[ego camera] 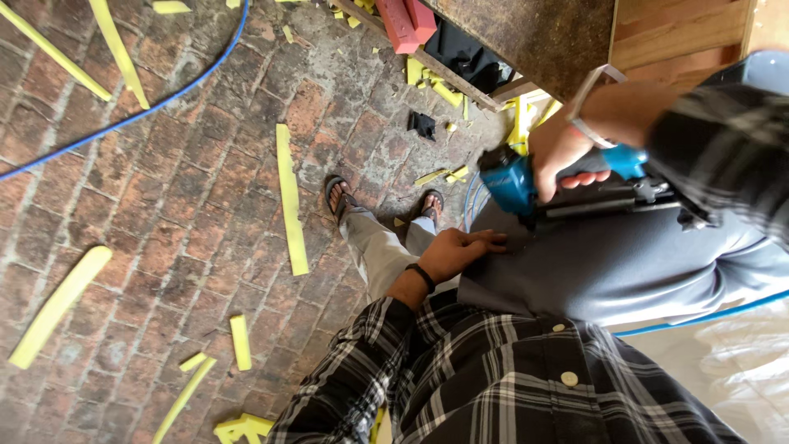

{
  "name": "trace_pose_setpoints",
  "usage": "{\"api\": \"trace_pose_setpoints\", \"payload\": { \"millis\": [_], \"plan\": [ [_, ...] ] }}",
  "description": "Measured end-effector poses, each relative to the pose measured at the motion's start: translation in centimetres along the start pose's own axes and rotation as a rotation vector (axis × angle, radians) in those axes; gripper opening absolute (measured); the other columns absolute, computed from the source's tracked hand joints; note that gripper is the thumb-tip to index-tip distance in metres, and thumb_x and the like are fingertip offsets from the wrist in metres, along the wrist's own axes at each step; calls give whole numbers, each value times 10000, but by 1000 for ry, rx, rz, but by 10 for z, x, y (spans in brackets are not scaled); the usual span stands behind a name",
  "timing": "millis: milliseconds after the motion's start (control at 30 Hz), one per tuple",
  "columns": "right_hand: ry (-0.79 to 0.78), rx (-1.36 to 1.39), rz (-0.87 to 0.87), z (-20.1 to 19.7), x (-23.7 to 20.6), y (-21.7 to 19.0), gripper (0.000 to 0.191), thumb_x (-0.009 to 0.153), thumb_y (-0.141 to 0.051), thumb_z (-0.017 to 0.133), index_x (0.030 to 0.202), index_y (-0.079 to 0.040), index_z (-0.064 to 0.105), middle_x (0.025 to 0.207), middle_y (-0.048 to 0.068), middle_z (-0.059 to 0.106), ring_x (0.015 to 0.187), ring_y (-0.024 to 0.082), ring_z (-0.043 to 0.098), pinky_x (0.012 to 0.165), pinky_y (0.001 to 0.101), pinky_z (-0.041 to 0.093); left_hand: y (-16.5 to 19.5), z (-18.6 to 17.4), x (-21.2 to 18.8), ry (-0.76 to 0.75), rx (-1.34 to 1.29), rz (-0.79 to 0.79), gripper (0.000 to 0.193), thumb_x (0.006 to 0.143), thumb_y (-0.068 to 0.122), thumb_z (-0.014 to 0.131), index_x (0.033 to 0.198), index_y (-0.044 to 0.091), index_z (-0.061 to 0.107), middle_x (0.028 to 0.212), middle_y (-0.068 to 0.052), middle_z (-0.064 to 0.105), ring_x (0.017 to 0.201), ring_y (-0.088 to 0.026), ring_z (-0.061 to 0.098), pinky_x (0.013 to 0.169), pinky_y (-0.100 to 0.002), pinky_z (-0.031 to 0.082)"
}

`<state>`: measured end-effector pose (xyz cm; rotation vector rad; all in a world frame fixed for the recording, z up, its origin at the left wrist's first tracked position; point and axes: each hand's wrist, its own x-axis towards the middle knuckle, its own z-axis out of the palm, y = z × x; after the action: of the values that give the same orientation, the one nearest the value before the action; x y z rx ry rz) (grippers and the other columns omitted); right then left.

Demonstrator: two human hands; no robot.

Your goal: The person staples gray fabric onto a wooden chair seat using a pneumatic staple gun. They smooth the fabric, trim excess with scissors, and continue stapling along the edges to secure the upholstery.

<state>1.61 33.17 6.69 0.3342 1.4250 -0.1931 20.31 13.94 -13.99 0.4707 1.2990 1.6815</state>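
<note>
Your right hand (567,156) grips blue staple gun (526,182), nose just right of your flat, open-fingered left hand (460,249) on grey fabric (608,263).

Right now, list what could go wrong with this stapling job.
1. The left hand presses the grey fabric right beside the nose of the blue pneumatic stapler held in the right hand; a slip could drive a fastener into a finger.
2. Yellow foam strips and a blue hose lie on the brick floor near sandalled feet; tripping seems possible.
</note>
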Motion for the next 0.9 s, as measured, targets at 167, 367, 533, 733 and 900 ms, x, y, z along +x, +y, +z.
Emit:
{"api": "trace_pose_setpoints", "payload": {
  "millis": [167,367,533,733,900],
  "plan": [
    [313,-46,12,10,-61,16,392,912,-418,768,939,-37,680,723,156,722,650,270,730,688,375,575,14,-7,5,-16,12,-133,364,996,297,515,1100,110,810,1305,-34,733,1312,-206,628,1137,-322,452],
    [1018,-81,282,75,-105,143,431,924,-452,767,918,-27,697,734,155,720,672,281,746,729,381,574,36,-23,23,-129,436,-247,331,925,374,626,1093,154,807,1085,-67,794,1013,-214,754,931,-328,562],
    [1618,233,174,151,-67,263,680,853,-279,849,1332,75,522,1043,334,673,973,492,667,834,526,539,54,-26,31,-142,624,-181,332,902,340,647,1132,148,789,1046,-93,796,970,-243,763,868,-345,579],
    [1747,437,349,204,3,279,914,897,-274,860,1700,-173,435,1277,249,634,1120,472,653,910,538,530,91,-6,34,-218,657,-168,337,896,332,647,1129,130,786,1049,-93,792,992,-244,758,875,-339,569],
    [1800,576,259,222,23,257,885,931,-366,781,1664,-94,365,1369,235,572,1247,448,552,1028,537,453,129,44,36,-207,657,97,568,942,390,635,1422,90,583,1457,-153,601,1363,-304,572,1131,-403,450]
  ]
}}
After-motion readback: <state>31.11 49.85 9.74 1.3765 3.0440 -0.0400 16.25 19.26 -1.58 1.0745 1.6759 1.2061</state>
